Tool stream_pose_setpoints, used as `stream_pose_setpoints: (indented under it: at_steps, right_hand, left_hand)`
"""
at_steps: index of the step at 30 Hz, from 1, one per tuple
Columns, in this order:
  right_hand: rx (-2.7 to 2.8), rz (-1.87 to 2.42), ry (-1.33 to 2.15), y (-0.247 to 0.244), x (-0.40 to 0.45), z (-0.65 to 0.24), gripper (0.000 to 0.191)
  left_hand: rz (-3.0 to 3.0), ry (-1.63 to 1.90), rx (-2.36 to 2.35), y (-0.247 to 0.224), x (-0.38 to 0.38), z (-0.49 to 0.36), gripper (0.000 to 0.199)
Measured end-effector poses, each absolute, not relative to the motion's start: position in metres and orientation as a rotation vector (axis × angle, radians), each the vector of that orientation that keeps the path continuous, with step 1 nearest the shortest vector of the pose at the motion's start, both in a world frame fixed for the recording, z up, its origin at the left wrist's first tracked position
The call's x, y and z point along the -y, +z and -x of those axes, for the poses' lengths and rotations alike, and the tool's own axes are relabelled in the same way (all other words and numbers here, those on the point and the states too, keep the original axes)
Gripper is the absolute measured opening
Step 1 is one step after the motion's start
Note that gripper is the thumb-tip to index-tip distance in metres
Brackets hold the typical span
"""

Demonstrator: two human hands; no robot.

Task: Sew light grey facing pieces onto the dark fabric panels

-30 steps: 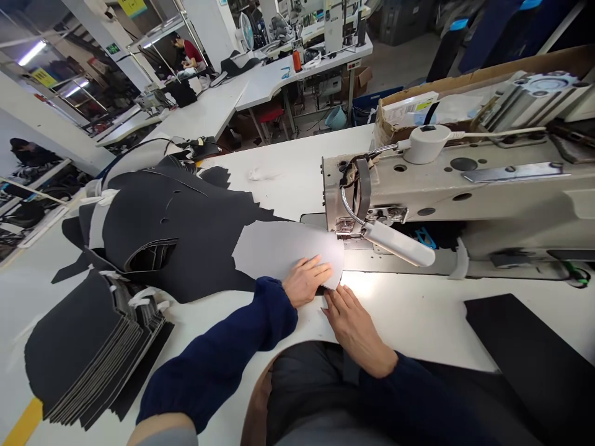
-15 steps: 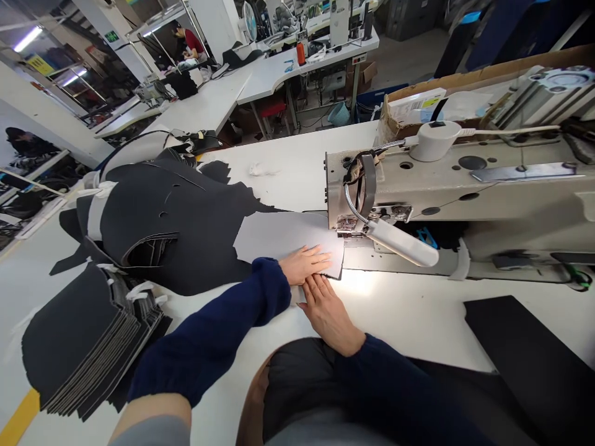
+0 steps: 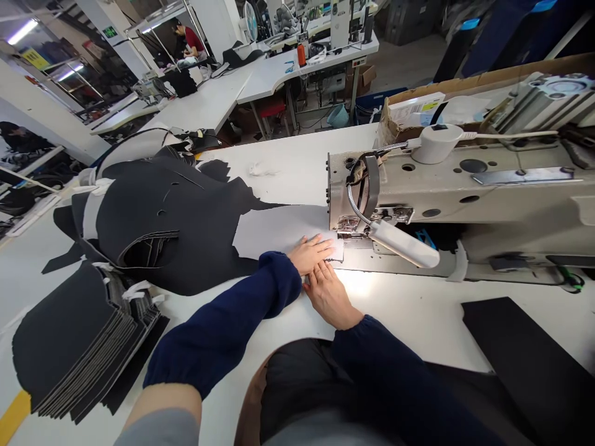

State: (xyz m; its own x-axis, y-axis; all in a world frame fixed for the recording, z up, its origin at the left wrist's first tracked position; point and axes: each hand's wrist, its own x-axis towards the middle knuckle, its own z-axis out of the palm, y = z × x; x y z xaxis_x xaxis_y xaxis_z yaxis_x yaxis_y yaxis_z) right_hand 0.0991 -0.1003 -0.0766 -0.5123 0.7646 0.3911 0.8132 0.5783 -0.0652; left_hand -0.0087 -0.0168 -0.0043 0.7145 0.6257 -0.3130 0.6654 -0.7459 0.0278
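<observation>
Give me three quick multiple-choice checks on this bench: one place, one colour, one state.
1. Where does the pale grey panel lie?
A. On the black stack
B. At the sewing machine's needle area
C. In the cardboard box

2. What colour are the sleeves?
A. Red
B. Navy
C. White

3. What state is the gooseneck lamp in?
A. Lit
B. Unlit
C. Detached

1: B, its right end reaches the machine under the left hand.
2: B, both arms show dark navy knit to the wrists.
3: A, a bright patch falls on the white table by the right hand.
</observation>
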Motion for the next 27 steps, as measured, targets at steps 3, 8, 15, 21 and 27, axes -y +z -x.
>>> stream_pose_setpoints:
  at_steps: [3,8,15,21,27]
  right_hand:
    - [2.43,1.275,-0.175,-0.076,0.094,-0.101,0.041]
    - [2.44,1.266,-0.171,-0.075,0.08,-0.105,0.039]
    - [2.461,1.268,-0.136,-0.072,0.059,-0.111,0.038]
    - [2.419,1.25,-0.098,-0.071,0.054,-0.116,0.038]
    - [2.346,1.232,-0.11,-0.063,0.077,-0.13,0.034]
  left_hand:
    - [-2.753,-0.421,-1.104,-0.005,0.012,0.005,0.047]
    - [-2.709,-0.375,-1.162,-0.007,0.0,0.0,0.046]
    - [-2.554,-0.335,-1.392,-0.012,-0.014,-0.013,0.045]
    - [-2.487,-0.346,-1.43,-0.011,-0.024,-0.017,0.045]
    - [-2.566,-0.361,-1.395,-0.009,-0.025,-0.015,0.05]
